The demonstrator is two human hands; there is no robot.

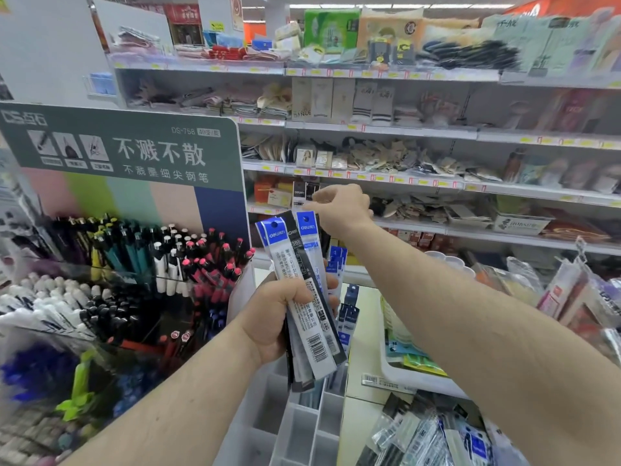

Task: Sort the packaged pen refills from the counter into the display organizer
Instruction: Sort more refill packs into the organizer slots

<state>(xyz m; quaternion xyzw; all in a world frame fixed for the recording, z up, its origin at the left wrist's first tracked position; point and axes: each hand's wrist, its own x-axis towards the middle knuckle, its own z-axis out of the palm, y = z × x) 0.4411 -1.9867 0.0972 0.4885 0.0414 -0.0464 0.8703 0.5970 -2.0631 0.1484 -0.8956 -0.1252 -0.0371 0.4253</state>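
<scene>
Your left hand (279,317) grips the fanned refill packs (302,280) while your right hand's fingers (312,205) pinch one top; tugging may spill the rest.

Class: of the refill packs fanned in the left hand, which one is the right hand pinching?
The rightmost blue-topped pack: the right hand pinches its top edge. The black pack and the left blue-topped pack are untouched; the left hand grips the bundle.
</scene>
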